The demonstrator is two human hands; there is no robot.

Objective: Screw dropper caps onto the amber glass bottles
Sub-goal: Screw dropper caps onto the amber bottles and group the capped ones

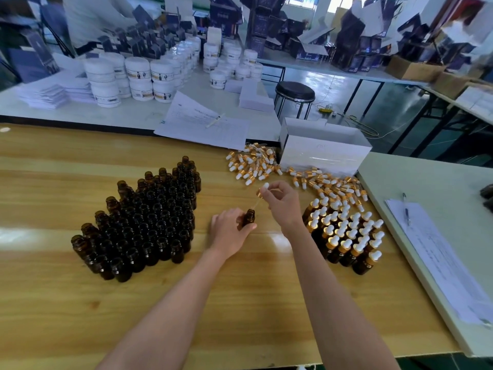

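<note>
My left hand (230, 232) grips an open amber glass bottle (249, 217) upright above the wooden table (240, 303). Just above and to the right, my right hand (281, 202) pinches a dropper cap (262, 190) with a white bulb and gold collar; its glass tube slants down toward the bottle mouth. Several uncapped amber bottles (144, 220) stand in a block to the left. Capped bottles (346, 236) stand grouped to the right. Loose dropper caps (269, 166) lie scattered at the far right of the table.
A white box (324, 148) stands behind the loose caps. Papers with a pen (205, 124) lie at the far edge, and a clipboard sheet with a pen (432, 252) lies on the pale side table to the right. White jars (138, 76) crowd the back table; a stool (294, 93) stands beyond.
</note>
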